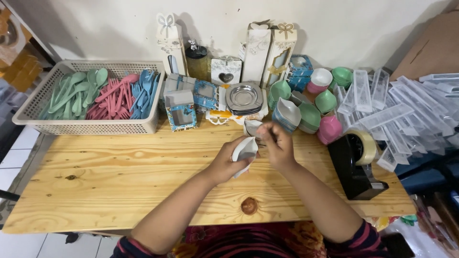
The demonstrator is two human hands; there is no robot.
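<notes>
My left hand [224, 162] holds a small white leaf-shaped bowl [245, 152] above the middle of the wooden table [119, 177]. My right hand [278, 145] is closed just to the right of it, with its fingertips pinched on something small and thin at the bowl's upper edge; what that is I cannot make out. Another whitish bowl [250, 126] lies on the table just behind my hands.
A beige basket [86, 125] of green, pink and blue plastic spoons and forks stands at the back left. Gift boxes [181, 110], stacked metal saucers [244, 98], coloured bowls [311, 114], clear plastic cases [397, 119] and a black tape dispenser [356, 165] crowd the back and right.
</notes>
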